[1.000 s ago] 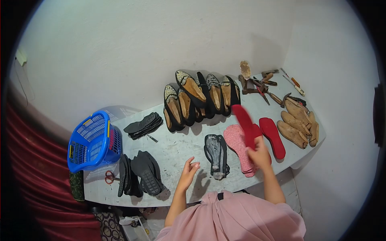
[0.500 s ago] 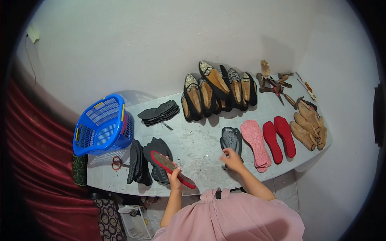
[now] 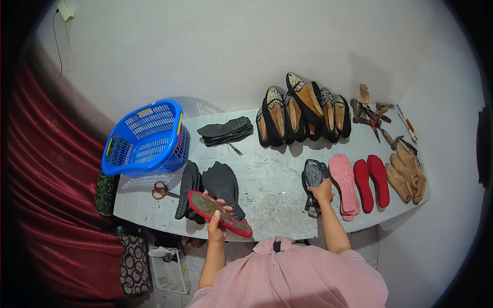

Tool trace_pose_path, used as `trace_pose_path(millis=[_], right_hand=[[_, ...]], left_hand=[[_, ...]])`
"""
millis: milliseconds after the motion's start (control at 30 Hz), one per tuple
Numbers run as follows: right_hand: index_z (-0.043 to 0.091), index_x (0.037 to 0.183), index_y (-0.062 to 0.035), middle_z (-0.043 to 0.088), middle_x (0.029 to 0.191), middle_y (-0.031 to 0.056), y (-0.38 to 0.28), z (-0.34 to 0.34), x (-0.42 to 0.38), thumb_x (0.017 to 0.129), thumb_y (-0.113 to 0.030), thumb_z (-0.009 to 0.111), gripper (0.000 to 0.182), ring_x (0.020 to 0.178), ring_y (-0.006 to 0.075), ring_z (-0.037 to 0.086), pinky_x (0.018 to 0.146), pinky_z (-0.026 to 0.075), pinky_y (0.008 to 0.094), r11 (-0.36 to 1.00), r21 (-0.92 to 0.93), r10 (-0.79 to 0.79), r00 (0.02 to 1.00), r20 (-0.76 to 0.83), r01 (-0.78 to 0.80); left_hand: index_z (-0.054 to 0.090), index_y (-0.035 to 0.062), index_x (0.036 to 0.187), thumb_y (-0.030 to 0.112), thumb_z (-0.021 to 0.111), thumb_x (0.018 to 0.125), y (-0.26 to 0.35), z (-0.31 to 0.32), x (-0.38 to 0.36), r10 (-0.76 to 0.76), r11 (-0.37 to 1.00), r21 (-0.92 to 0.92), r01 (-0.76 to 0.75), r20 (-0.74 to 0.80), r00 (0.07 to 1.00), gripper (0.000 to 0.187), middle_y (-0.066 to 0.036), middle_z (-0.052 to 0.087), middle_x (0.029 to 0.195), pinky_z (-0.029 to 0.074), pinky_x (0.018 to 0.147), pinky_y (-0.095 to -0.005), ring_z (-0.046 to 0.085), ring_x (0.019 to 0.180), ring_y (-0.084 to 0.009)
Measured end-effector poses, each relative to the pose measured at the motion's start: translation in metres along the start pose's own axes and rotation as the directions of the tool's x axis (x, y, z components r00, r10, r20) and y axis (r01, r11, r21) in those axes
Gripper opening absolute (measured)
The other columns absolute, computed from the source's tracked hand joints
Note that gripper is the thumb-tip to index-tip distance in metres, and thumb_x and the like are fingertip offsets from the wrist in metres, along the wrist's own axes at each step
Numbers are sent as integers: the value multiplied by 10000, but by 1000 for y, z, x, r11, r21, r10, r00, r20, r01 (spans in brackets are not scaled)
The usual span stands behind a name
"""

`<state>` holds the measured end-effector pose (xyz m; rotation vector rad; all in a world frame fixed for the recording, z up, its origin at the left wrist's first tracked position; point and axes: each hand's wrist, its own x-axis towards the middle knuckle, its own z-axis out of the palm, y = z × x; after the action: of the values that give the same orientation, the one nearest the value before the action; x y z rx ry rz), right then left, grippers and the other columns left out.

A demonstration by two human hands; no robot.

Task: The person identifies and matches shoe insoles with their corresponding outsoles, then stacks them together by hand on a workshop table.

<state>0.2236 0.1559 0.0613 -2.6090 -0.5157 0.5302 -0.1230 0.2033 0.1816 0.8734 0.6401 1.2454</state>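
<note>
My left hand [image 3: 216,226] is closed round a red-edged insole [image 3: 220,214], its brownish underside turned up, above the table's front edge. My right hand [image 3: 322,192] touches a small stack of dark soles [image 3: 314,174] at the right of centre, fingers bent at its right side; whether they grip a sole is unclear. Just right of that hand lie pink speckled insoles [image 3: 343,185] and two red insoles [image 3: 379,179]. Black soles [image 3: 220,182] are piled beyond my left hand.
A blue basket [image 3: 146,167] stands at the left, with scissors [image 3: 160,190] in front. Black shoes [image 3: 276,115] line the back near more black soles [image 3: 226,131]. Tools [image 3: 372,117] and wooden shoe lasts [image 3: 403,174] lie at the right.
My right hand has moved onto the stack of dark soles. The insole in my left hand has tilted so more of its underside shows. The camera view has shifted.
</note>
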Motion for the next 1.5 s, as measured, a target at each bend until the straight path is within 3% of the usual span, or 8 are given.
trace_pose_path(millis=[167, 333, 500, 567, 833, 1100, 1200, 1500], right_hand=[[487, 1047, -75, 592, 1050, 120, -3, 20, 7, 615, -207, 756, 525, 1029, 306, 555, 845, 404, 491, 990, -76, -130, 979, -157, 119], [436, 925, -60, 589, 840, 140, -2, 44, -1, 722, -98, 563, 242, 778, 309, 584, 673, 443, 414, 877, 281, -401, 916, -17, 389], [385, 1143, -96, 579, 889, 83, -71, -14, -87, 828, -98, 486, 330, 605, 132, 531, 514, 399, 255, 594, 794, -478, 737, 478, -130], [284, 1313, -148, 571, 964, 72, -88, -27, -107, 877, -157, 476, 477, 607, 99, 506, 511, 368, 209, 551, 834, -649, 619, 444, -20], [381, 1322, -57, 410, 1157, 202, -126, -60, -202, 812, -346, 599, 625, 1045, 329, 479, 865, 423, 385, 165, 697, -979, 204, 28, 698], [415, 1307, -49, 406, 1120, 192, -128, -55, -221, 731, -381, 694, 721, 917, 309, 540, 774, 468, 368, 147, 610, -977, 211, -34, 779], [429, 1298, -43, 408, 1113, 186, -130, -56, -221, 696, -372, 731, 749, 882, 288, 548, 734, 480, 357, -23, 576, -988, 70, -140, 817], [438, 1289, -5, 395, 1107, 176, -125, -64, -234, 636, -319, 774, 798, 988, 273, 441, 864, 392, 366, 88, 636, -993, 120, -7, 766]], left_hand=[[249, 103, 1394, 283, 546, 797, 6, -2, 5, 52, 998, -22, -52, 38, 998, 691, -123, 480, 1165, 509, 771, -411, 521, 1028, -252], [278, 58, 1372, 282, 536, 768, 19, -7, 6, 40, 983, -184, -25, 81, 996, 695, -149, 437, 1254, 484, 834, -450, 475, 1125, -282], [254, 58, 1390, 163, 544, 670, 26, 5, 12, 61, 976, -214, -35, 117, 991, 784, -170, 418, 1282, 427, 917, -471, 454, 1156, -317], [215, 73, 1410, 141, 554, 649, 27, 7, 13, 101, 978, -197, -69, 155, 983, 836, -171, 422, 1269, 432, 915, -452, 454, 1149, -315], [84, 109, 1447, 461, 587, 831, 24, 32, 3, 147, 947, -303, -107, 111, 983, 870, -111, 405, 1295, 388, 946, -342, 435, 1161, -209], [186, 58, 1410, 733, 472, 723, 28, 51, -2, 242, 968, -121, -222, 196, 950, 1004, -136, 374, 1344, 337, 1025, -407, 383, 1248, -273], [190, 73, 1411, 776, 521, 623, 41, 60, -8, 210, 968, -172, -185, 141, 967, 1107, -135, 364, 1330, 374, 993, -390, 383, 1235, -256], [209, 80, 1405, 786, 351, 733, 40, 57, -17, 300, 945, -179, -275, 130, 945, 985, -140, 382, 1293, 404, 949, -395, 418, 1184, -270]])
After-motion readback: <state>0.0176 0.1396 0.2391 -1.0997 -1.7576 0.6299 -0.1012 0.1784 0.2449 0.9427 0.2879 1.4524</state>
